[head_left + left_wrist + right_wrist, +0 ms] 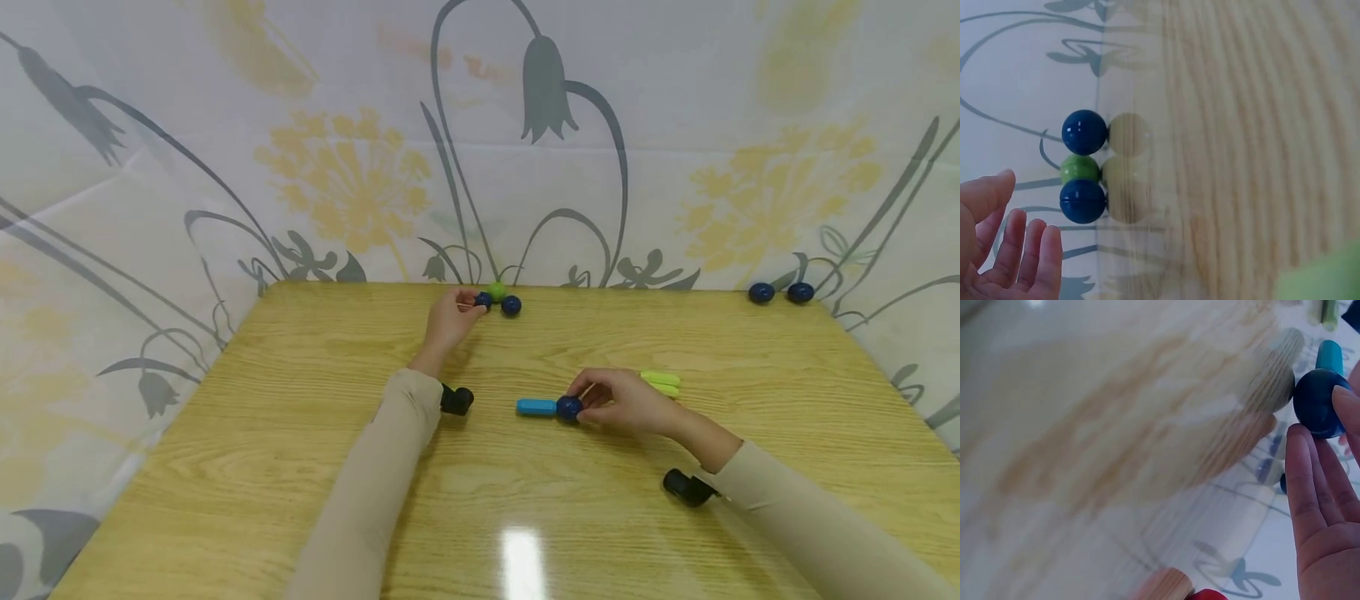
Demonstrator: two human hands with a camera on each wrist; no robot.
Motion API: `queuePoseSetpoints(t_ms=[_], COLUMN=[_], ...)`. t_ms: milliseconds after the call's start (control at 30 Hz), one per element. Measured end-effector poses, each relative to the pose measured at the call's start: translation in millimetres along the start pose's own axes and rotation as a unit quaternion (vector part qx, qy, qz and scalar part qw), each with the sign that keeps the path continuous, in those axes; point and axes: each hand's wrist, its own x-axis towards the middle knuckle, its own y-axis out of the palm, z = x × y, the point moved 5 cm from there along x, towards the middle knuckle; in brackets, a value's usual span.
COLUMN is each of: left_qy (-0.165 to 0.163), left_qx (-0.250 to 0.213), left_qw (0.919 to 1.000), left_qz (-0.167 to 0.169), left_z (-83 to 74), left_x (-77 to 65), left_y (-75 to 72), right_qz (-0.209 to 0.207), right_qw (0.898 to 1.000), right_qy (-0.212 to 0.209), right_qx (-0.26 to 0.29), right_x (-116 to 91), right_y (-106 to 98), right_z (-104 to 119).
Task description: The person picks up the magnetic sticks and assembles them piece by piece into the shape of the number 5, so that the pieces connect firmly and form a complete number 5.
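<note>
My right hand (622,402) pinches a dark blue ball (569,408) between thumb and fingers. This ball meets the right end of a light blue stick (536,407) lying on the table. In the right wrist view the thumb lies on the ball (1319,403) and the other fingers extend below it. Far back, my left hand (450,317) reaches beside another dark blue ball (483,302), its fingers loosely bent. The left wrist view shows this ball (1082,201) just past the fingertips. A green ball (497,292) and one more dark blue ball (512,306) stand close by.
Yellow-green sticks (661,383) lie behind the right hand, partly hidden by it. Two dark blue balls (762,292) stand at the table's back right, against the patterned cloth (480,167). A red thing (1208,594) shows at the right wrist view's lower edge.
</note>
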Motion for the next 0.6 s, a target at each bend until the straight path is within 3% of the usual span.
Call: queuePoseSetpoints(t_ms=[300,600], left_qy=[-0.029,-0.022], left_qx=[0.025,0.084], left_qw=[0.9993,0.9958], left_qz=[-0.003,0.029], left_z=[3.9,8.2], left_x=[17.4,25.4], left_y=[7.5,15.3], right_qz=[0.001,-0.004], right_qw=[1.0,1.0], right_qy=[-0.002,-0.004], right_qx=[0.006,0.007], right_x=[0.6,0.6], right_y=[0.2,2.3], right_z=[-0.1,0.6])
